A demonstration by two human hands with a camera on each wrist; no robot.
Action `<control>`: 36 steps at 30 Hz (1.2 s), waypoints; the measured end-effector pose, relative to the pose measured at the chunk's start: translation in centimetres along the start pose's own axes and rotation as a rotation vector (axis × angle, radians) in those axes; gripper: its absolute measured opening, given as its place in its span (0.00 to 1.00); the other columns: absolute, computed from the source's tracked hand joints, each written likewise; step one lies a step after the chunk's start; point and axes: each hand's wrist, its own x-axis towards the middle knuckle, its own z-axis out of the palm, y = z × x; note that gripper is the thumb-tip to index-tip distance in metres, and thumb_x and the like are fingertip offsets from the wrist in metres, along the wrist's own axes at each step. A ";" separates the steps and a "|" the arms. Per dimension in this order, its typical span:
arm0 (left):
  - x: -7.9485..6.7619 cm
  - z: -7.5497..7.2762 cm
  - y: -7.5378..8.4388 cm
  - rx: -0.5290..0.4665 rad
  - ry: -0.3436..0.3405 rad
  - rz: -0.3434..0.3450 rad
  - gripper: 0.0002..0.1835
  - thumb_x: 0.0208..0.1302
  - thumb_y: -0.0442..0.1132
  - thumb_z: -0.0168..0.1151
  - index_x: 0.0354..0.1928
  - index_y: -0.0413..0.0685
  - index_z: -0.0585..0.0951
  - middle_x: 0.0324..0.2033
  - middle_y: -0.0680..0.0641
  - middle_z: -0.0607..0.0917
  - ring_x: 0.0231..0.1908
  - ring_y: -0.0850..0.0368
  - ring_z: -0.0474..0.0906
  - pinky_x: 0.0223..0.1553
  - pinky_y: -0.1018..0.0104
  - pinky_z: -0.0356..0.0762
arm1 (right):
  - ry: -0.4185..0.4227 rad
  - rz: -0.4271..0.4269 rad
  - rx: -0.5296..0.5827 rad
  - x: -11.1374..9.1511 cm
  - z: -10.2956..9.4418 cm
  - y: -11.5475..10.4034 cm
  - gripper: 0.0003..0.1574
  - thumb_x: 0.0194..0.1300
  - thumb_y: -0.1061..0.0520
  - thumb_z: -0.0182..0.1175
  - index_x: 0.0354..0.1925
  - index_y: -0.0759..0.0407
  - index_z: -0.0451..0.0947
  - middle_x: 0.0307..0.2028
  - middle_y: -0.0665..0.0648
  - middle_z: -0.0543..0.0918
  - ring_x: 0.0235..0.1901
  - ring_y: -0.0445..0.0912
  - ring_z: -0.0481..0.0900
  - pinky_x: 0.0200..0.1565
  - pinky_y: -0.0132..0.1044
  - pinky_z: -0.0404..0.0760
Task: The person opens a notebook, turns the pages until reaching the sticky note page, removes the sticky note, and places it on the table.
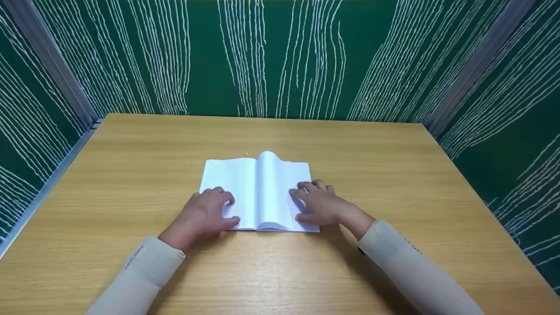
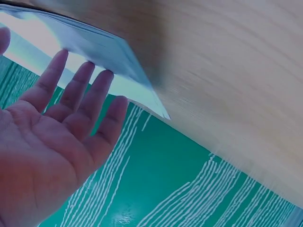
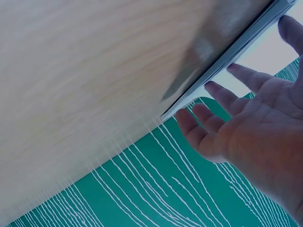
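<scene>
A book with blank white pages (image 1: 238, 179) lies spread on the table, and one page or a few bulge up in a curve (image 1: 267, 188) beside the spine. On the left page rests my left hand (image 1: 209, 213), its fingers loosely bent and its thumb near the lower edge. My right hand (image 1: 320, 204) touches the right page close to the outer edge, fingers spread. The left wrist view has the fingertips of the left hand (image 2: 66, 123) against the paper. In the right wrist view, fingertips of the right hand (image 3: 251, 118) meet the page by the book's edge.
The wooden table (image 1: 271, 275) extends around the book on all sides. Green panels with white wavy lines (image 1: 280, 57) stand behind it and at both sides, with grey metal posts (image 1: 57, 57) at the corners. Light sleeves (image 1: 144, 267) cover both forearms.
</scene>
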 end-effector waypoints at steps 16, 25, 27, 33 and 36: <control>1.7 0.3 3.8 -0.150 0.019 0.113 0.48 0.43 0.73 0.64 0.68 0.63 0.67 0.67 0.51 0.67 0.60 0.52 0.69 0.59 0.51 0.72 | -0.005 -0.007 -0.036 0.6 0.0 -0.5 0.47 0.58 0.33 0.61 0.72 0.40 0.59 0.71 0.60 0.60 0.68 0.64 0.54 0.61 0.62 0.58; 2.1 0.6 4.5 -0.151 0.008 0.104 0.38 0.47 0.66 0.67 0.63 0.70 0.73 0.72 0.48 0.60 0.64 0.47 0.65 0.61 0.47 0.70 | -0.025 -0.005 -0.048 1.0 0.0 -1.2 0.49 0.57 0.31 0.60 0.73 0.39 0.57 0.72 0.59 0.59 0.69 0.62 0.54 0.62 0.61 0.58; 2.0 0.7 4.4 -0.137 0.009 0.098 0.36 0.48 0.66 0.67 0.62 0.69 0.75 0.72 0.49 0.60 0.64 0.47 0.65 0.61 0.48 0.70 | -0.029 0.000 -0.045 0.9 0.0 -1.1 0.49 0.57 0.32 0.61 0.73 0.39 0.57 0.72 0.59 0.59 0.69 0.62 0.54 0.63 0.61 0.57; 1.7 1.0 3.8 -0.104 0.011 0.119 0.34 0.50 0.63 0.66 0.61 0.65 0.76 0.71 0.48 0.61 0.61 0.48 0.66 0.60 0.51 0.71 | -0.039 0.023 -0.053 0.3 -0.2 -0.7 0.52 0.55 0.33 0.63 0.73 0.44 0.57 0.72 0.59 0.60 0.69 0.63 0.54 0.63 0.63 0.56; 1.6 1.1 3.7 -0.107 0.023 0.144 0.34 0.51 0.61 0.67 0.61 0.63 0.75 0.70 0.47 0.62 0.59 0.48 0.67 0.58 0.52 0.72 | -0.045 0.045 -0.055 0.1 -0.3 -0.3 0.53 0.54 0.34 0.65 0.72 0.45 0.58 0.71 0.58 0.61 0.69 0.62 0.55 0.64 0.63 0.56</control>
